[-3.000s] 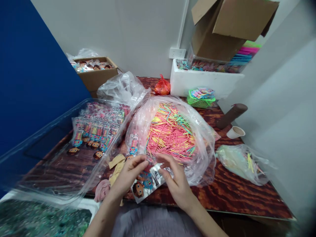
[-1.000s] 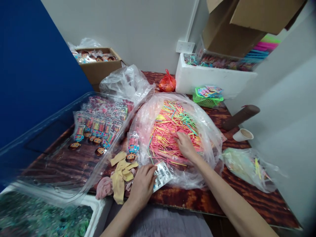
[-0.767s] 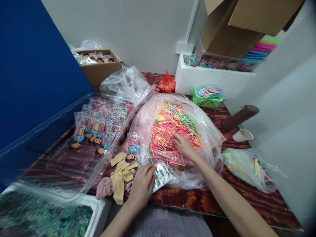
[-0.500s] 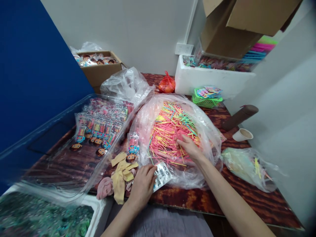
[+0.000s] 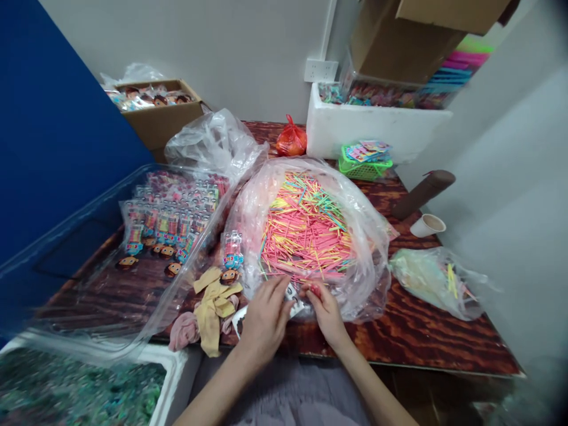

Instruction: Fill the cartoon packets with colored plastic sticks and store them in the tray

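A silvery printed packet [image 5: 294,294] lies at the table's front, partly covered by my left hand [image 5: 265,316], whose fingers are bent over it and closed. Just to the right, my right hand [image 5: 327,310] is pinched around a small bunch of pink sticks [image 5: 315,290], most of them hidden by the fingers. Both hands are close together in front of a large clear plastic bag [image 5: 371,260]. Spread inside the bag's opening is a heap of thin pink, yellow, green and blue sticks [image 5: 306,231]. A filled packet with a cartoon head [image 5: 233,254] lies left of the heap.
Several filled packets [image 5: 166,222] lie in a clear bin [image 5: 146,331] at left. Cloth strips [image 5: 208,307] are beside my left hand. Rightward are a plastic bag [image 5: 426,278], a paper cup [image 5: 426,225] and a brown flask [image 5: 423,194]. Behind stand a green basket [image 5: 364,170] and a foam box [image 5: 373,130].
My right hand has come back from the stick heap toward my left hand, bringing pink sticks. My left hand now covers more of the silvery packet. The whole view has shifted slightly.
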`<move>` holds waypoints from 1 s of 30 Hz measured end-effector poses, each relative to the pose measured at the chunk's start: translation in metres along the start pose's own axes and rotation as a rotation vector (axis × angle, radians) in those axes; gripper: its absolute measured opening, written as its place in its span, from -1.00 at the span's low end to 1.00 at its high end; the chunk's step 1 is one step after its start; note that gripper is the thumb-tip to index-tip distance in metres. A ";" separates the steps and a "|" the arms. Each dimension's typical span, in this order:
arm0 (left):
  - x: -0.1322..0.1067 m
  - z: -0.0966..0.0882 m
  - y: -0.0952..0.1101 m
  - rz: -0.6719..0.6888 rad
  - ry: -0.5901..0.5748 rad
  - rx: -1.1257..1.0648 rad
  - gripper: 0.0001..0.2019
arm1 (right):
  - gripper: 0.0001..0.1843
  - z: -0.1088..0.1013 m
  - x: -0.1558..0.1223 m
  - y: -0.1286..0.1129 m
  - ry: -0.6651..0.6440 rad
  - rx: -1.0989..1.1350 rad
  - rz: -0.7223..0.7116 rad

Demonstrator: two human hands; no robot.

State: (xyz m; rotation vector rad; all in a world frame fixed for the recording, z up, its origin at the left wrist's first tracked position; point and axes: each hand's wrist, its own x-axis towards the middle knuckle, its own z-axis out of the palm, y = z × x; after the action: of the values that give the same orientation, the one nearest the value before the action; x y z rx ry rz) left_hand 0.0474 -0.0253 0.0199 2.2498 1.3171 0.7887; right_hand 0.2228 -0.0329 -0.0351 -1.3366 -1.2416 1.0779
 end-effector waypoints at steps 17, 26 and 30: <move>-0.014 -0.006 -0.030 -0.151 -0.041 0.222 -0.71 | -0.83 -0.009 -0.002 -0.008 -0.061 -0.012 -0.041; -0.008 -0.001 -0.039 -0.362 -0.046 0.033 -0.88 | -0.82 -0.009 -0.002 -0.001 -0.092 -0.010 -0.041; -0.003 -0.005 -0.046 -0.442 -0.041 -0.084 -0.88 | -0.82 -0.009 -0.002 -0.001 -0.084 -0.002 -0.044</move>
State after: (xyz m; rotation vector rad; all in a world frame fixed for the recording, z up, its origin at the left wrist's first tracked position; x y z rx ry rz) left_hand 0.0136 -0.0064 -0.0051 1.8005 1.6451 0.6191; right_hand 0.2315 -0.0360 -0.0332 -1.2703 -1.3281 1.1122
